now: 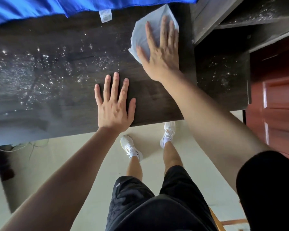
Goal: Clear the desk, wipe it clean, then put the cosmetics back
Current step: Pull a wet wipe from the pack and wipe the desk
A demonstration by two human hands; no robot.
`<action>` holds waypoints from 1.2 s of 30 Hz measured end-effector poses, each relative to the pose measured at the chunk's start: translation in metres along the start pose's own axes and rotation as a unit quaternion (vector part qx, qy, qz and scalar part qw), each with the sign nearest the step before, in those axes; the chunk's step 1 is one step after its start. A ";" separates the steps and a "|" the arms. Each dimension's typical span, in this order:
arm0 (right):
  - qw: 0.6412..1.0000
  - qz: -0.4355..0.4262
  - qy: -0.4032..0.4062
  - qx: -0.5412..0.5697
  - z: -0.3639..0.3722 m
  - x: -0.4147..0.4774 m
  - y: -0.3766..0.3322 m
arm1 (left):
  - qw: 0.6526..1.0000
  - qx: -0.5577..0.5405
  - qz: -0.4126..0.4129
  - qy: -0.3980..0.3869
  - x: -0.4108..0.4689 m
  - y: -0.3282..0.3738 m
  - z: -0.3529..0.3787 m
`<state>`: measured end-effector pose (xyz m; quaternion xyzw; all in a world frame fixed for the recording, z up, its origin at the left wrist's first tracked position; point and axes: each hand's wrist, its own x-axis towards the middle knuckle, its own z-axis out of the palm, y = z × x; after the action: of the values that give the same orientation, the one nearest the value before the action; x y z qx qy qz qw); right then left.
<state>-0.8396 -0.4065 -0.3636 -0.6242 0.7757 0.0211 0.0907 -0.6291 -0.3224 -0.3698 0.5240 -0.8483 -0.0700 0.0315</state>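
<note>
Presently the cloth (139, 35) is being pressed flat at the far right corner of the surface (148, 100), under the right hand (160, 54). The fingers (164, 29) are being kept straight and spread across it. Nothing is being curled round or pinched, so the cloth is being held down by palm and fingers alone. The cloth's edges are showing beyond the fingertips and to the left of the thumb.

The droplets (32, 72) are lying to the left of the cloth, scattered thickly along the surface's long left-to-right axis. The strip near the right end is looking dry. The wiping step is judged to be under way, and a leftward sweep of the cloth is likely being called for.

The left hand (114, 105) is being rested flat on the near edge, fingers straight, with nothing held. It is nearer the droplets but bare, so the wiping is judged to be falling to the right hand.

Blue fabric (32, 7) is lying along the far edge, and a side shelf (223, 77) on the right is also carrying droplets.
</note>
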 end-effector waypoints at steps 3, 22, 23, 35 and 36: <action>0.998 -0.055 -0.003 -0.011 0.006 -0.052 0.016 | 1.000 -0.002 -0.004 -0.001 -0.001 -0.002 0.001; 0.999 -0.020 0.031 -0.014 0.016 -0.084 0.039 | 1.000 0.004 0.003 0.011 -0.001 -0.002 0.002; 0.999 0.000 0.039 -0.011 0.019 -0.104 0.043 | 1.000 0.002 0.004 0.010 -0.001 -0.003 0.002; 0.999 0.040 0.018 0.013 0.001 0.014 0.007 | 0.999 0.002 0.003 0.040 -0.002 -0.006 0.003; 0.999 0.043 0.016 0.015 0.001 0.018 0.002 | 0.999 0.003 -0.001 0.043 -0.002 -0.006 0.002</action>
<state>-0.8448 -0.4228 -0.3678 -0.5892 0.8033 0.0029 0.0866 -0.6234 -0.3229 -0.3729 0.5278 -0.8456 -0.0450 0.0659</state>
